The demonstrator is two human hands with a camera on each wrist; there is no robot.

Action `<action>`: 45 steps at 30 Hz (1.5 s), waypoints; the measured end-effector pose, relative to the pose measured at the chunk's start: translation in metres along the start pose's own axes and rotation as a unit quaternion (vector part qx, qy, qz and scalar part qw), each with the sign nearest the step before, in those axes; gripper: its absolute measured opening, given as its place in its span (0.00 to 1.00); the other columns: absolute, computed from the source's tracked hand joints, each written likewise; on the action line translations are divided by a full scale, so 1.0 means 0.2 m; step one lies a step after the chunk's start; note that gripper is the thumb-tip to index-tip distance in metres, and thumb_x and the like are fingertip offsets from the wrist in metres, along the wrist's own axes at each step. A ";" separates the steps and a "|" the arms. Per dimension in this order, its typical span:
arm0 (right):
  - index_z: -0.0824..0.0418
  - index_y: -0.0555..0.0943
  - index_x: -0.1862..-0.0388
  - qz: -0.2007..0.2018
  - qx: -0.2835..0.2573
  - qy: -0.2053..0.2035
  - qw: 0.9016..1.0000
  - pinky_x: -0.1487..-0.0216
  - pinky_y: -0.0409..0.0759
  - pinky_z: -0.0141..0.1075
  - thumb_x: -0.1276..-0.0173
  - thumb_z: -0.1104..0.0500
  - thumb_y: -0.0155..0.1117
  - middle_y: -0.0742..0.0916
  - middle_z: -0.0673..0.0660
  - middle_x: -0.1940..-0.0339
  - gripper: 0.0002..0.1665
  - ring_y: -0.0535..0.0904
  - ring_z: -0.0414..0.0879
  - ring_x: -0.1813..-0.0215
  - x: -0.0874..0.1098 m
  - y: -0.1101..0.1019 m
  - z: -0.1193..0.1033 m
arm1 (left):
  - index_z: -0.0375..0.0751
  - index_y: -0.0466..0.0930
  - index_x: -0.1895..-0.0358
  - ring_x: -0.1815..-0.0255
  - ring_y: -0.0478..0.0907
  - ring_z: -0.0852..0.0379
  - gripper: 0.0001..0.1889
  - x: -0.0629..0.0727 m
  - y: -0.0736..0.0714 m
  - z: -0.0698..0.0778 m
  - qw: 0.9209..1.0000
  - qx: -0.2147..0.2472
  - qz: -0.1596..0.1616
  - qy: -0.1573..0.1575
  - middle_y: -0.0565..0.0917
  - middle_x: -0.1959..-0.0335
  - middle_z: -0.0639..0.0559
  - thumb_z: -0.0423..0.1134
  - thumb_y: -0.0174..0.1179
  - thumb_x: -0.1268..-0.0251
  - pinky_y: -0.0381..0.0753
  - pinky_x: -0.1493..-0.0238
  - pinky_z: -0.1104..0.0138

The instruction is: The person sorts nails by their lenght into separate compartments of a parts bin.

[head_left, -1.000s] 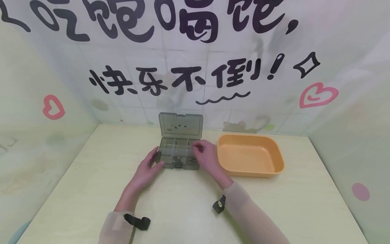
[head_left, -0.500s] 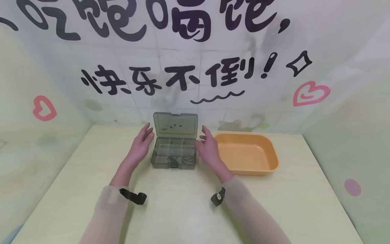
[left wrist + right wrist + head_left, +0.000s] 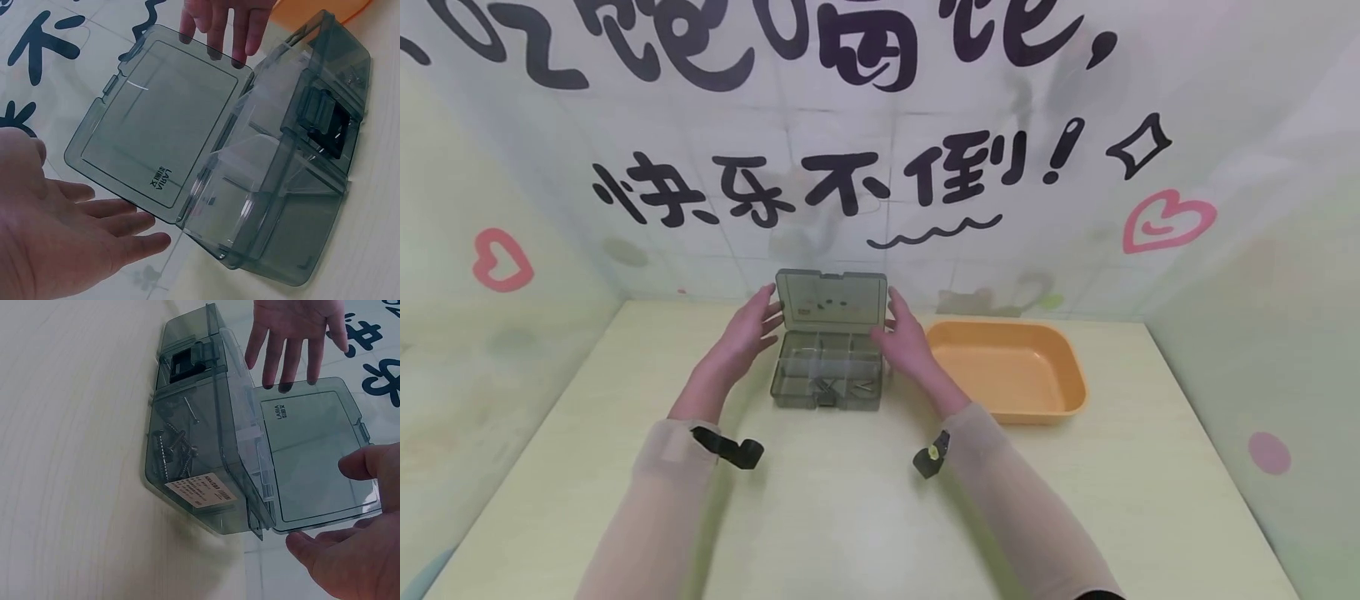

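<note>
A smoky clear compartment box (image 3: 787, 393) stands on the table with its lid (image 3: 831, 302) raised nearly upright. Several metal screws (image 3: 178, 447) lie in the front compartments, near the dark latch (image 3: 324, 122). My left hand (image 3: 737, 340) is at the lid's left edge, its fingers straight and fingertips right at the edge in the left wrist view. On the opposite edge is my right hand (image 3: 912, 342), fingers extended, with the thumb (image 3: 359, 465) overlapping the lid's front in the right wrist view. Both palms face inward, and neither hand grips the lid.
An orange tray (image 3: 1000, 375) sits just right of the box, beside the right wrist. Behind the box rises a wall with printed black lettering (image 3: 846, 183). Side panels bound the pale table (image 3: 850, 500) at left and right. A white label (image 3: 203, 489) is on the box's side.
My right hand has come out of the box's compartments and moved up beside the lid. The left hand has left the box's left side and risen to the lid's left edge.
</note>
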State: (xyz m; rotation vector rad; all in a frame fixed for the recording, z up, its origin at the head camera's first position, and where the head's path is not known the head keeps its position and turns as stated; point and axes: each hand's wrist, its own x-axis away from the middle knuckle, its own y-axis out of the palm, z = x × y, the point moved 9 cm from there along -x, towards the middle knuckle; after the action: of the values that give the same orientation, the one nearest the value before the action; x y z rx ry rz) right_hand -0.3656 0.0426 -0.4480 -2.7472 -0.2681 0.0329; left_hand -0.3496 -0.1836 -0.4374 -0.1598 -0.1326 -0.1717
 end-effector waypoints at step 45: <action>0.70 0.68 0.24 -0.050 0.006 -0.098 0.994 0.20 0.60 0.46 0.12 0.46 0.36 0.72 0.63 0.24 0.34 0.64 0.57 0.22 0.18 -0.03 0.02 | 0.20 0.52 0.26 0.18 0.47 0.35 0.45 0.13 -0.02 -0.13 0.992 0.091 -0.007 0.088 0.52 0.22 0.27 0.65 0.22 0.18 0.39 0.17 0.56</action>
State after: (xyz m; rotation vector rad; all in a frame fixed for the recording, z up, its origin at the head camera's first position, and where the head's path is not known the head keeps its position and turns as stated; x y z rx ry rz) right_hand -0.3325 0.0560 -0.4490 -2.7173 -0.4562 0.2779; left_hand -0.3226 -0.1963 -0.4590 0.0387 0.0257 -0.1849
